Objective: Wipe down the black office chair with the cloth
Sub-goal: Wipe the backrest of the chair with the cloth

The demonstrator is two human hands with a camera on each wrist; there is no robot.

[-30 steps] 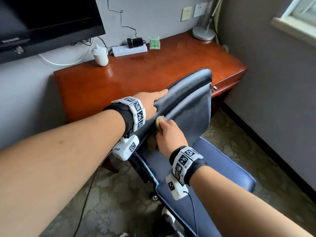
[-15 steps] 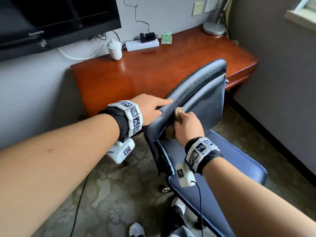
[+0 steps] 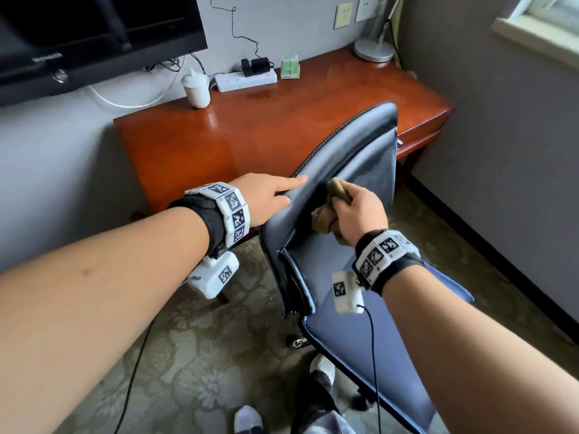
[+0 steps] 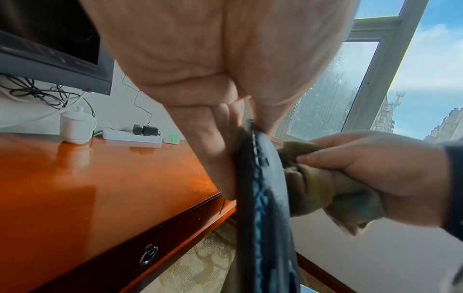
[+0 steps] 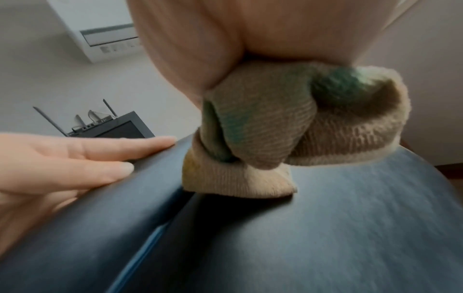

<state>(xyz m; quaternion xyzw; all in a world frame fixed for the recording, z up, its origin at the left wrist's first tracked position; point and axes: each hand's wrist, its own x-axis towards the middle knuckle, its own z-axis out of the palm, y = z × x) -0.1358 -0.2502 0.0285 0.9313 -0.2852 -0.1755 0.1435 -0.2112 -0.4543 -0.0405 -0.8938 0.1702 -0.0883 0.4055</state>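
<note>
From the head view, the black office chair stands on a patterned carpet with its backrest close to the red-brown wooden tabletop. The left hand lies on the backrest's upper edge with fingers out straight, while the right hand is clenched around a bunched olive-tan cloth pressed to the front of the backrest; most of the cloth is hidden behind that hand. On the tabletop near the wall sit a white lidded cup, a white power strip and a lamp base; a television is cut off at the upper left, and the chair's base is mostly hidden beneath the seat. In the left wrist view, the left palm fills the top, its fingers flat against the rear of the backrest edge and the thumb on the front; the cloth shows beyond, and a window opens onto sky. In the right wrist view, slightly blurred, the cloth touches the dark leather, the gripping fingers are hidden, and the left fingers rest nearby on the backrest.
</note>
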